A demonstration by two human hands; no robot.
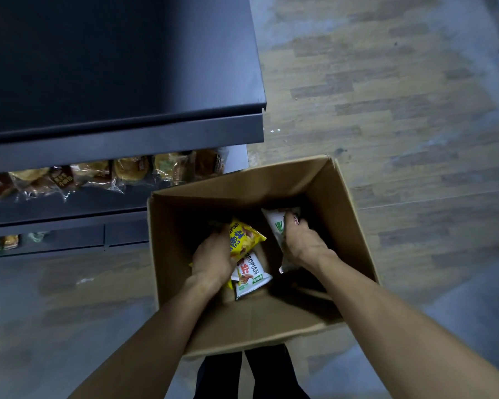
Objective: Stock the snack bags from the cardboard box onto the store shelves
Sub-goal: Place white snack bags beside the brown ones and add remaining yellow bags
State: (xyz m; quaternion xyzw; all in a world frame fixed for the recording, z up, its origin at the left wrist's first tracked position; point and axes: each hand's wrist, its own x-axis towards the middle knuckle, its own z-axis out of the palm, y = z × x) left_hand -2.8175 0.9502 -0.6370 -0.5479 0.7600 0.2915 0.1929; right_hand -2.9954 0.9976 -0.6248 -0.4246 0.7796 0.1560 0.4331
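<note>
An open cardboard box (346,214) stands on the floor right in front of me, beside the dark store shelves (121,139). Both my hands are down inside it. My left hand (212,259) grips a yellow snack bag (244,237) at the box's left side. My right hand (301,243) grips a white snack bag (275,223) with green print, standing on end at the right. Another white snack bag (251,277) lies flat on the box's bottom between my wrists.
The top shelf is a bare dark surface. The shelf below it holds a row of wrapped bread and pastry packs (98,175). A lower shelf edge shows more packs (9,241) at far left. Wood-pattern floor (401,110) spreads to the right.
</note>
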